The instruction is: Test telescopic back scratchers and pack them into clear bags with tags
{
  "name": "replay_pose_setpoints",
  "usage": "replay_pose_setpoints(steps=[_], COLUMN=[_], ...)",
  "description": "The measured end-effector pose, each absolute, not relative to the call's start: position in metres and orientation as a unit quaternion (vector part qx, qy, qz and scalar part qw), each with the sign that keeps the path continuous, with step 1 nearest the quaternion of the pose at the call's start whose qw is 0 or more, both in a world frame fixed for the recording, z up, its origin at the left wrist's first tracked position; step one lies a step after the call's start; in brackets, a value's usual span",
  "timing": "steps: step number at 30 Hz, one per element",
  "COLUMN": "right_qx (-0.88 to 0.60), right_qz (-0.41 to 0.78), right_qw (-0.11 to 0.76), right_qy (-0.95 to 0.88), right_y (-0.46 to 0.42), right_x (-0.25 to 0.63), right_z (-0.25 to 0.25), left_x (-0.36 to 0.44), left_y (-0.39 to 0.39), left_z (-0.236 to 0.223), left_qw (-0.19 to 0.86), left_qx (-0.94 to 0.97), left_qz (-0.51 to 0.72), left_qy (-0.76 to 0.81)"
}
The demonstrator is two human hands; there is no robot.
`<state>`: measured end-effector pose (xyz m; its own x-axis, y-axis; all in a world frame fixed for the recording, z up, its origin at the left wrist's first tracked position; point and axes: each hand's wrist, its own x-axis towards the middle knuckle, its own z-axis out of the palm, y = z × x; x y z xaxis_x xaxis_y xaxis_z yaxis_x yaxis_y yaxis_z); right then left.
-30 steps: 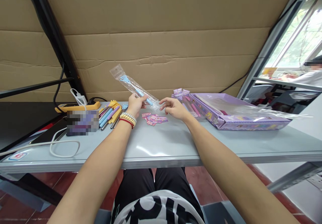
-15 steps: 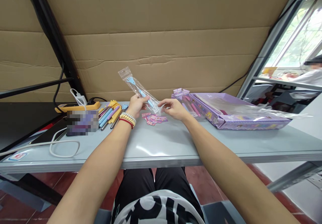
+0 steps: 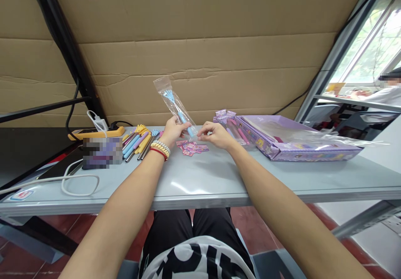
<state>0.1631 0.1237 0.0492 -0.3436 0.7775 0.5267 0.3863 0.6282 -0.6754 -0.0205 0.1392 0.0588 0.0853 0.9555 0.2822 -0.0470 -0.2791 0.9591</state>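
Grey table [image 3: 203, 178], bagged blue rod [image 3: 182, 117], cardboard panel [image 3: 200, 53], red floor [image 3: 253, 227]

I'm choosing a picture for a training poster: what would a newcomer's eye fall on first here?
Probably the light-blue stick inside a clear bag, held aslant mid-view by the left hand, with the right hand by its lower end. Next, perhaps, the large purple box on the right of the table, then the colourful bundle of sticks lying left of the hands.
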Motion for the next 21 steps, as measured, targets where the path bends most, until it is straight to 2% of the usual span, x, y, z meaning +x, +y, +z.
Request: replay_pose_setpoints(steps=[7,14,21], right_qx=[-0.366,-0.420,-0.449], right_qz=[0.221,0.314,0.269], right_qw=[0.461,0.431,0.451], right_qy=[-0.777,-0.734,-0.723], right_y=[0.1267,0.1210,0.1193], right_x=[0.1633,0.1580,0.1561], right_z=[0.0473,0.0474,0.0489], left_x=[-0.0186,-0.0155,-0.0164], left_y=[0.1323,0.1320,0.1303], left_z=[0.0620,0.0597,0.0598], left_qw=[0.454,0.470,0.484], left_qx=[0.612,0.629,0.653], left_qz=[0.517,0.493,0.462], left_qy=[0.389,0.376,0.356])
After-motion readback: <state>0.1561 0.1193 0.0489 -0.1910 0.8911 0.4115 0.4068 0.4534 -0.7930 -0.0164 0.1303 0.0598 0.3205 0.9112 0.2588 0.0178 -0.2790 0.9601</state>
